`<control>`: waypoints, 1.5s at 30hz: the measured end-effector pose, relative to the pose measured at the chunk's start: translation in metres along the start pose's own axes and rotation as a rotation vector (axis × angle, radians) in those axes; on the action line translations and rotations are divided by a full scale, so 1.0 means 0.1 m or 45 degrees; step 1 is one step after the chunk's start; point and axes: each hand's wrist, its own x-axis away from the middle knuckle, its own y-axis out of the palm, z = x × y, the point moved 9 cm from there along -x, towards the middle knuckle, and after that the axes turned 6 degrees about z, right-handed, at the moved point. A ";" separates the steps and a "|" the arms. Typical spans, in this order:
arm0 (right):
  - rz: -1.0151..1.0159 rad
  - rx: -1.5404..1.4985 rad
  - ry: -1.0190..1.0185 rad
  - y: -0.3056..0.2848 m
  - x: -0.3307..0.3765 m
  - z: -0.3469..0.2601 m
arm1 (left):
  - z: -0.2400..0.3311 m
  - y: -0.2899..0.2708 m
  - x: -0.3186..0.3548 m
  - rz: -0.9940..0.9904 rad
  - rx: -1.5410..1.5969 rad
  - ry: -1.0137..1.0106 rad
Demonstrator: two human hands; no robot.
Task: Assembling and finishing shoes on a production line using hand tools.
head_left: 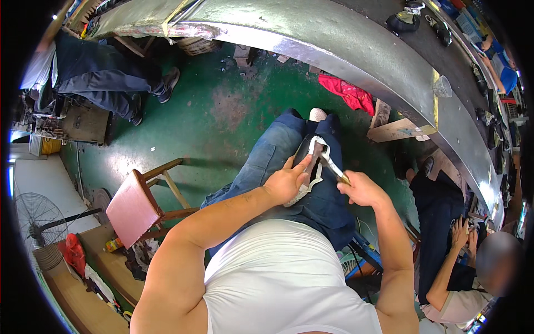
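Observation:
An unfinished shoe point(303, 192), dark with a ragged white edge around its underside, lies on my thighs with that underside turned up. My left hand point(288, 182) grips it from the left side, thumb and fingers pressed over its middle. In my right hand point(364, 190) is a metal hand tool point(335, 168) with a yellowish handle. Its far end reaches the white edge near the shoe's upper end; its exact kind is too small to tell.
A long metal-edged bench point(311, 47) curves across the front, with several dark shoes point(403, 21) beyond its edge. A chair with a pink seat point(132, 209) and a fan point(38, 222) stand at left. One person point(105, 78) stands far left; another point(450, 261) sits at right. Red cloth point(347, 94) hangs by the bench.

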 end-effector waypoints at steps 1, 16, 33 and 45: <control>0.249 -0.020 -0.255 -0.14 -0.02 -0.20 | -0.01 0.02 -0.02 -0.053 -0.043 -0.015; 0.486 -0.168 -0.508 -0.02 0.01 -0.39 | -0.01 0.08 0.23 0.071 0.127 0.167; 0.065 -0.038 -0.370 0.48 0.19 -0.48 | -0.22 -0.06 0.47 0.235 0.545 -0.370; 0.160 -0.189 -0.770 0.33 -0.13 -0.59 | -0.20 -0.31 0.79 0.361 0.723 -0.481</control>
